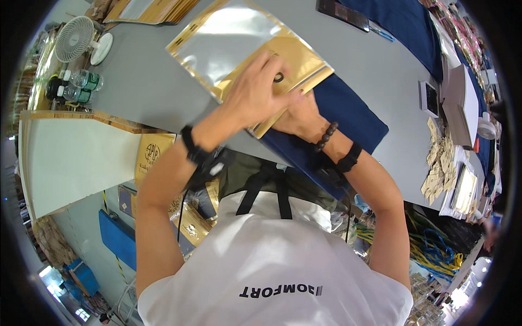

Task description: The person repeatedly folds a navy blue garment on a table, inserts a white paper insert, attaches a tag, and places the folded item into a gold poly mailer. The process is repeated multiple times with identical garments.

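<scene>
A gold pouch with a large clear window (236, 34) lies at a slant before me on the grey table. My left hand (255, 91), blurred, is over its gold part, with the thumb reaching toward the right hand. Beside that thumb, my right hand (299, 116) is at the pouch's near edge strip, its fingers hidden under the pouch. Whether the left fingers grip the pouch or only rest on it is unclear. Folded navy cloth (350, 110) lies under the right wrist and partly beneath the pouch.
A stack of gold pouches (155, 10) sits far left, near a white fan (75, 38) and water bottles (83, 87). On the right are a phone-like device (429, 99), several tan hang tags (440, 167) and a white paper stack (461, 102). A dark phone (344, 14) lies at the back.
</scene>
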`<state>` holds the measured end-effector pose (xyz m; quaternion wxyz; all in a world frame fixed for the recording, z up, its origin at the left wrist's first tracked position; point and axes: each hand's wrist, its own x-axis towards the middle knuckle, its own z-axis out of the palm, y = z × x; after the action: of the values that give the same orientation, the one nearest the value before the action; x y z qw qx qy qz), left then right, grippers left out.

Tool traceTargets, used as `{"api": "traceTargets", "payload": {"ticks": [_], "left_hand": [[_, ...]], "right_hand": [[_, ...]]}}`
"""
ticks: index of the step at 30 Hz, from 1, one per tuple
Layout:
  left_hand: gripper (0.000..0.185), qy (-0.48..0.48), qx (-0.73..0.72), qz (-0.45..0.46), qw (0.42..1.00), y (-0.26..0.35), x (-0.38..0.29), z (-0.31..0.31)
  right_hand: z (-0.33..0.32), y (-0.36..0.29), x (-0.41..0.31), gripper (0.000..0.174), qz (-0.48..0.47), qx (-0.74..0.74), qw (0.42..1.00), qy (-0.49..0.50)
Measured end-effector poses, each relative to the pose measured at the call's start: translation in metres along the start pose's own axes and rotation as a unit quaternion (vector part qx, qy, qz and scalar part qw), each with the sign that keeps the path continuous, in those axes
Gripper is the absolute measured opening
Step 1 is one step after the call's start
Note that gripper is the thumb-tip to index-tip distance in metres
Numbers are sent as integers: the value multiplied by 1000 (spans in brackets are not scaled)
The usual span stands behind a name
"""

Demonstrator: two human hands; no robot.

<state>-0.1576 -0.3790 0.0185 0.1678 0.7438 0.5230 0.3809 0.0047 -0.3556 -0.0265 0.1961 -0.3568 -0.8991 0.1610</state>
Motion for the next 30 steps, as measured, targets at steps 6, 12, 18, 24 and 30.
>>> {"api": "traceTargets", "payload": {"ticks": [6, 12, 18, 24, 30], "left_hand": [[25, 53, 65, 12, 996, 8, -64, 2], [10, 72, -42, 11, 996, -4, -59, -5], [23, 46, 19, -68, 996, -22, -54, -12], [22, 69, 35, -62, 995, -18, -60, -3], [30, 48, 57, -66, 995, -13, -63, -2]], "right_hand": [[-7, 13, 8, 47, 41, -80, 995, 32], [10, 25, 15, 47, 13, -28, 998, 47], [11, 25, 16, 46, 35, -84, 996, 19], [-29, 27, 16, 39, 31, 83, 995, -53], [-48, 33, 1, 36, -34, -182, 980, -75]]}}
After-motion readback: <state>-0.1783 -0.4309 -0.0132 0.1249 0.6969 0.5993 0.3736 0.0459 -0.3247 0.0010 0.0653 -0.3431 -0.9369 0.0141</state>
